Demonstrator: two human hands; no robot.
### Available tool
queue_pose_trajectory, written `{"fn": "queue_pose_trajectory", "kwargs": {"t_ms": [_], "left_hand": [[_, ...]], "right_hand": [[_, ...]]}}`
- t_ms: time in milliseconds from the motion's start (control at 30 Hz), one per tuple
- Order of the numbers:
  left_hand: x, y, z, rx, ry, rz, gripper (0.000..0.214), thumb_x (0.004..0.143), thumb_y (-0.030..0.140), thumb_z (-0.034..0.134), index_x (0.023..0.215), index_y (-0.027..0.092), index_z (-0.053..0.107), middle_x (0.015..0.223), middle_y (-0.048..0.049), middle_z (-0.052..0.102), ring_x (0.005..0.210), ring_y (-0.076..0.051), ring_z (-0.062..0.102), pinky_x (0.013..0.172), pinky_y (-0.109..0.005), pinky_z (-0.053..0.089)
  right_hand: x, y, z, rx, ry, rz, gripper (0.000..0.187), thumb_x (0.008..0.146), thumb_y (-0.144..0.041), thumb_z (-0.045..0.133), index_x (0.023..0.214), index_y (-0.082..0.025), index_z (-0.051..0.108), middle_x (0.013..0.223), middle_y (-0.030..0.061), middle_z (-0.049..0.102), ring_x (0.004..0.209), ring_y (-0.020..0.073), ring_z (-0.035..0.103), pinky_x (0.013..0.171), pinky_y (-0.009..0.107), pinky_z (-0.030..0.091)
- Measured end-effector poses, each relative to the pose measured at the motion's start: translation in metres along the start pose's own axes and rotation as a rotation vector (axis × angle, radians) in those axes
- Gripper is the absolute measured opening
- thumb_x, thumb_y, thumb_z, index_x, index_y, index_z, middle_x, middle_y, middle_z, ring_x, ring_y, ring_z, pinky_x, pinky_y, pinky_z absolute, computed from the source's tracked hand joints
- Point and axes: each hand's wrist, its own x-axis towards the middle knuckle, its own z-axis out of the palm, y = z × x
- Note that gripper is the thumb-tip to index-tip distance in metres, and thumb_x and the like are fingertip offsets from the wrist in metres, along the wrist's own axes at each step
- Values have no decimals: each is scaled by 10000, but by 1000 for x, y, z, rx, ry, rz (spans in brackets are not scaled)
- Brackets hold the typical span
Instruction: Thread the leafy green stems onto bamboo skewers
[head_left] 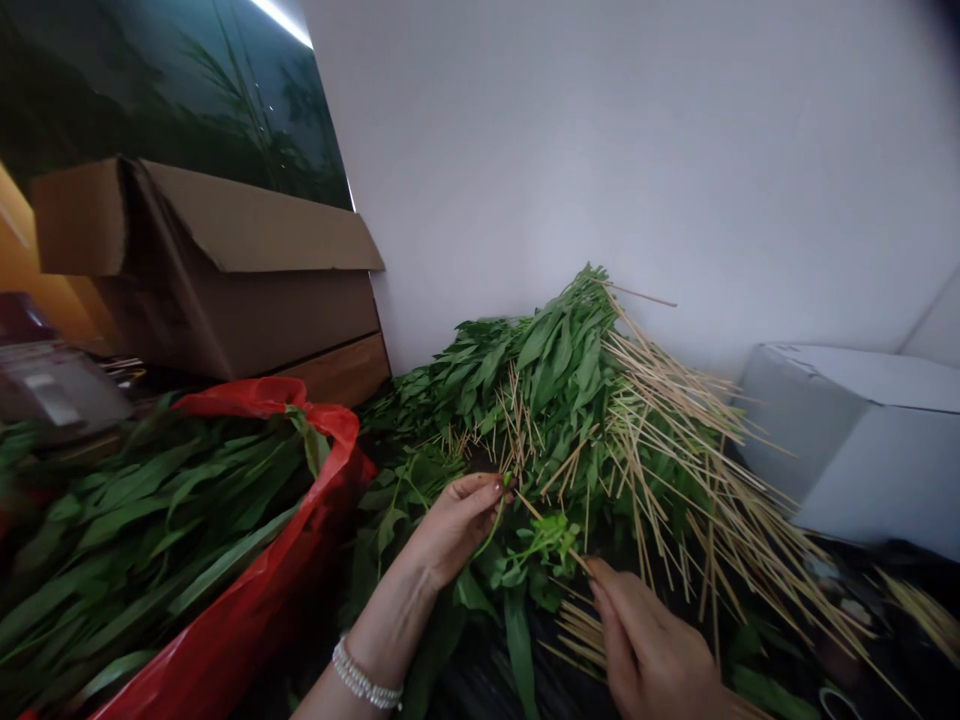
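Observation:
My left hand (456,525), with a beaded bracelet (364,682) at the wrist, pinches a thin green stem (491,530) by its upper end. My right hand (651,640) is closed on a thin wooden skewer (529,503), which slants up and left toward my left fingertips. Bright green leaves (553,538) are bunched on the skewer between the two hands. Beyond them lies a big pile of leafy skewers (559,345), their bare stick ends (712,480) fanning out to the right. Several loose sticks (581,630) lie beside my right hand.
At the left, a red plastic bag (330,500) holds long green leaves (150,530). An open cardboard box (255,310) stands behind it. A white box (885,450) sits at the right, against the white wall (630,150). Dark plastic (517,660) covers the surface in front.

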Motion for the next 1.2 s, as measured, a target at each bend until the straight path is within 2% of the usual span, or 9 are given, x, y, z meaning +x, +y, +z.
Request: {"fn": "queue_pose_trajectory", "kwargs": {"t_ms": [233,433,600,733,967,1200], "left_hand": [[-2,-2,2,13,11,-1,322,464,236,923,691,119,727,653,-8,695,565,-74,596,564,-172,454],[-4,-1,4,55,-17,-3,319,490,258,914,696,103,726,650,-19,682,574,-77,583,573,-177,433],[-3,-2,2,93,-74,0,310,571,316,878,714,98,711,635,-1,635,548,-55,524,560,-172,393],[-3,-3,2,176,-130,53,296,649,362,828,726,102,710,574,14,585,512,-47,465,529,-172,343],[-4,-2,4,262,-67,123,299,628,362,836,752,108,740,610,-16,634,553,-85,505,582,-200,378],[-1,-5,1,243,-54,84,298,620,383,839,688,119,718,638,-11,636,562,-67,493,601,-184,374]], "right_hand": [[-1,1,0,-31,-29,-20,257,953,-133,358,1082,-107,578,720,48,665,574,124,655,639,199,538],[-2,2,0,-46,-42,-24,266,958,-135,345,1081,-93,577,716,51,662,556,121,649,610,198,538],[-2,2,0,-45,-43,-23,267,958,-146,350,1077,-93,583,731,60,672,550,122,648,626,200,547],[-1,2,0,-55,-55,-31,279,960,-140,330,1085,-95,575,736,61,674,543,122,648,628,203,552],[-2,2,0,-69,-48,-3,283,971,-163,328,1053,-107,593,717,57,670,555,124,654,623,197,548],[-1,2,0,-82,-58,-15,295,976,-169,319,1046,-96,595,712,60,670,554,128,658,599,199,547]]}}
